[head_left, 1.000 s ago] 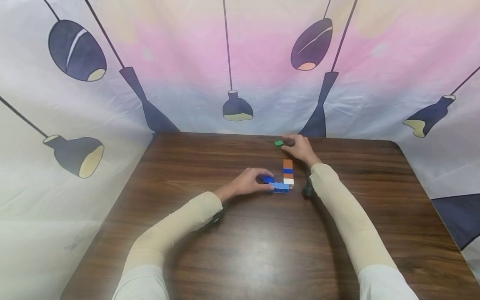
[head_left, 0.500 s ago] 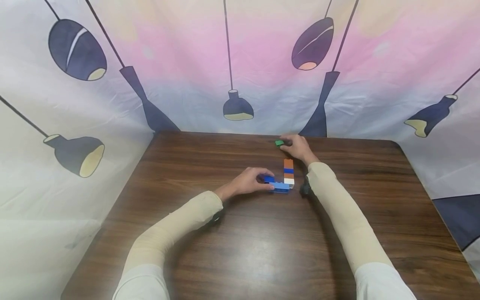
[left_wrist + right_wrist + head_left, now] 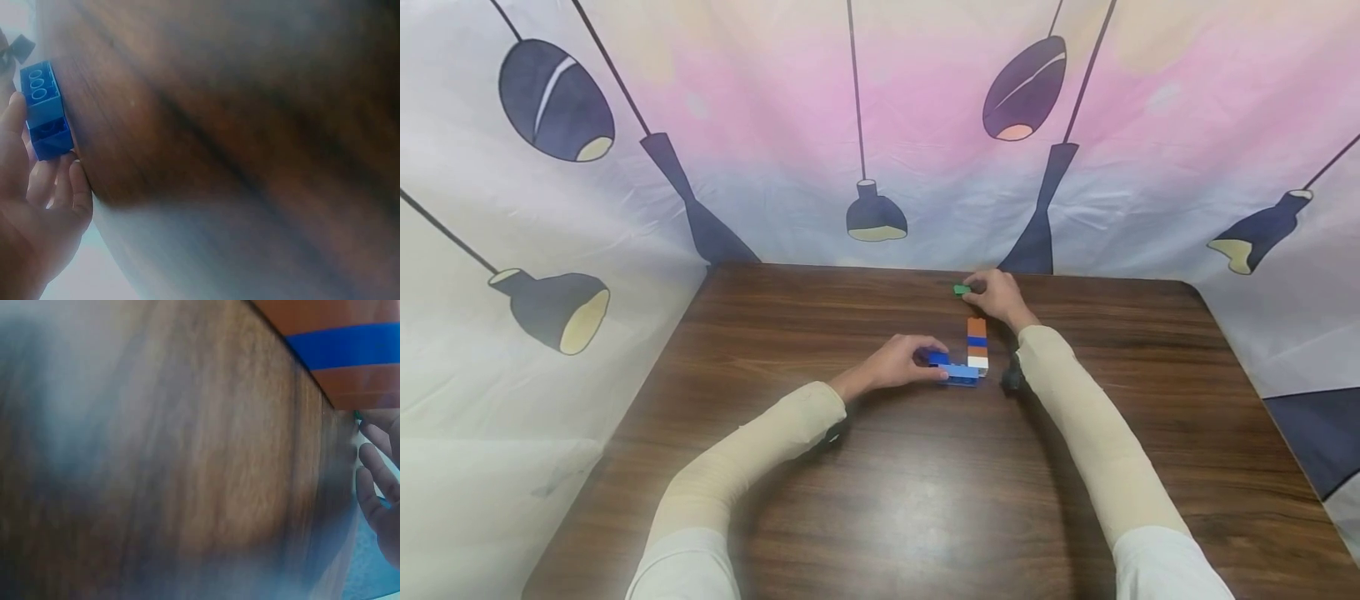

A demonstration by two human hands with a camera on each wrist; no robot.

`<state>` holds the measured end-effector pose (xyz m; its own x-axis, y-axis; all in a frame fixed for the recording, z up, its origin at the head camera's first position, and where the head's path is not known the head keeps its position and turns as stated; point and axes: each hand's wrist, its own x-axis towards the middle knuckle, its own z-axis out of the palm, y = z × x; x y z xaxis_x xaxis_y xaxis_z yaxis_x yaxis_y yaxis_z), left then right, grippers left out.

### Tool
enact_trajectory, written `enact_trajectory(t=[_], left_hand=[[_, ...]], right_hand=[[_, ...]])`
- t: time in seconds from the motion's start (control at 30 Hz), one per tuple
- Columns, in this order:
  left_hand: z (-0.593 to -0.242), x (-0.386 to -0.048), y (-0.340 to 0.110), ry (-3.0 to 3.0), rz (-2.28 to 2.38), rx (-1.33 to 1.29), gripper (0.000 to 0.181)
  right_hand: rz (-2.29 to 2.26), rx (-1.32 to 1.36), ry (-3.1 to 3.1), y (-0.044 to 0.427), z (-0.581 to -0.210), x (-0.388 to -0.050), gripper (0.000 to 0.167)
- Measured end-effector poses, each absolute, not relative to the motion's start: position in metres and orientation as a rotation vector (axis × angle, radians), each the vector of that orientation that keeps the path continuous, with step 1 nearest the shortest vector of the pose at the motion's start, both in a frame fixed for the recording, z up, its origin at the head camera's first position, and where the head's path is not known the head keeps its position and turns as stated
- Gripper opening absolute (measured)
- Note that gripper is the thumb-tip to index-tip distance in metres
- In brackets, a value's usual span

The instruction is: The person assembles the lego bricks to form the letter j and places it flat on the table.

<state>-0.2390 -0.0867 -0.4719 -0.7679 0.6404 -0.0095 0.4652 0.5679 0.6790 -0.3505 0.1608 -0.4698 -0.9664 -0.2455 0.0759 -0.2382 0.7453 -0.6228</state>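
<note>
My left hand point(image 3: 898, 361) grips a dark blue toy brick point(image 3: 937, 358) joined to a lighter blue brick point(image 3: 961, 372), thumb on the near side and fingers on the far side. The left wrist view shows the undersides of both bricks point(image 3: 45, 109), with rings in the lighter one. By the lighter brick's right end is a column of orange, blue and white bricks point(image 3: 977, 340); I cannot tell if they are joined. Farther back, my right hand point(image 3: 996, 296) pinches a small green brick point(image 3: 960, 290) between thumb and forefinger, partly hiding it.
All this is on a dark wood-grain table point(image 3: 865, 483). Its far edge lies just behind the right hand. A printed cloth point(image 3: 790, 167) with lamp shapes hangs behind and to the sides. Each wrist carries a small dark camera point(image 3: 1012, 375).
The green brick has turned and shifted slightly right and nearer, closer into the right hand's fingertips. The left hand and its bricks have stayed in place.
</note>
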Motion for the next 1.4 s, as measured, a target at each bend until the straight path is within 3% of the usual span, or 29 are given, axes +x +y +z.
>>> enact_trajectory(t=[1.4], left_hand=[[-0.473,-0.241,-0.086,2.565,0.967,0.925,0.048]], right_hand=[[-0.995,-0.589,2.92,0.19,-0.478,-0.314,0.025]])
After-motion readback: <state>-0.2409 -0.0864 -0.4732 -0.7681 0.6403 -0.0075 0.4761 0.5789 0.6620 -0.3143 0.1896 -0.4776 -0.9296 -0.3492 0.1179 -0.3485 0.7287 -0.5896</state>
